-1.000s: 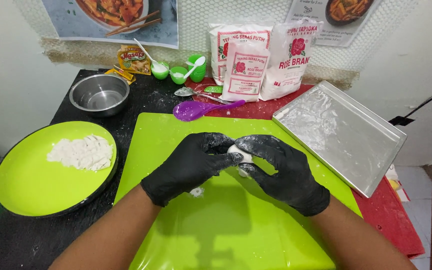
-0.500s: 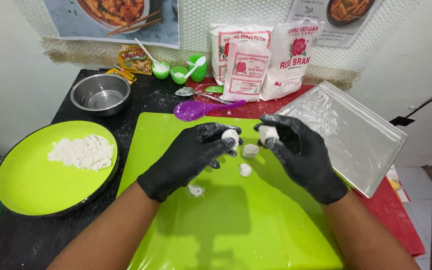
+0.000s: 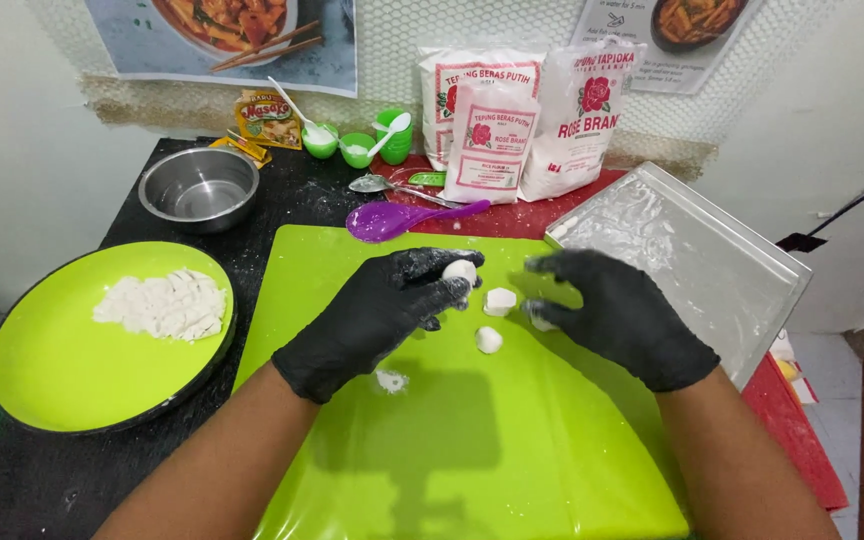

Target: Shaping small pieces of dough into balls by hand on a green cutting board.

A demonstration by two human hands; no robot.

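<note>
1. The left hand (image 3: 382, 315), in a black glove, pinches a small white dough piece (image 3: 459, 270) between its fingertips, above the green cutting mat (image 3: 472, 460).
2. The right hand (image 3: 617, 315), also gloved, presses its fingertips on another dough bit (image 3: 540, 320) on the mat.
3. Two loose pieces (image 3: 499, 300) lie between the hands.
4. A green plate (image 3: 62, 370) with white chunks sits on the bench at left.

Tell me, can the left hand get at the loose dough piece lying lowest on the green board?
Probably yes. The left hand is just beside that dough piece on the green board, with nothing between them, though its fingers already pinch another piece.
</note>
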